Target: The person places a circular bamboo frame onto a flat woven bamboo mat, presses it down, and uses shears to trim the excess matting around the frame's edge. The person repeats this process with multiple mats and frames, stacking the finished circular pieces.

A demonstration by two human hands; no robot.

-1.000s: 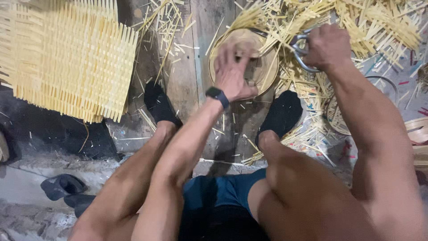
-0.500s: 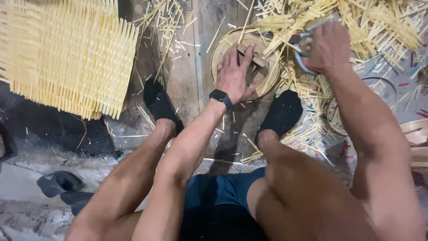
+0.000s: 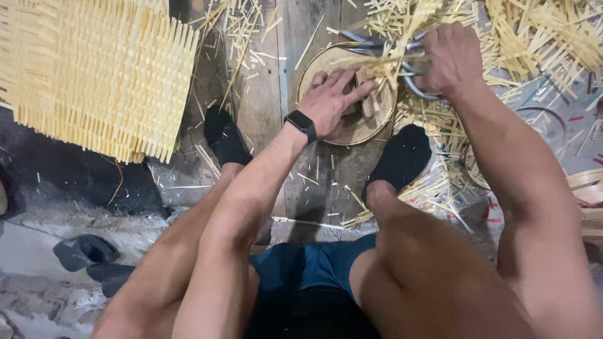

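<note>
My left hand (image 3: 334, 99), with a black watch on the wrist, presses flat on a small round woven bamboo basket (image 3: 352, 129) lying on the plank floor between my feet. Its fingers are spread over the weave and a small wooden block. My right hand (image 3: 447, 58) grips the handles of metal shears (image 3: 402, 63) at the basket's upper right edge. Their blades reach across the protruding bamboo strips along the rim.
A large flat woven bamboo mat (image 3: 94, 75) lies at the upper left. Loose cut bamboo strips (image 3: 534, 37) cover the floor at top and right. My feet in black socks (image 3: 402, 160) flank the basket. Dark sandals (image 3: 85, 254) lie at lower left.
My left hand has turned and flattened on the basket. The right hand with the shears has shifted a little closer to the basket's rim.
</note>
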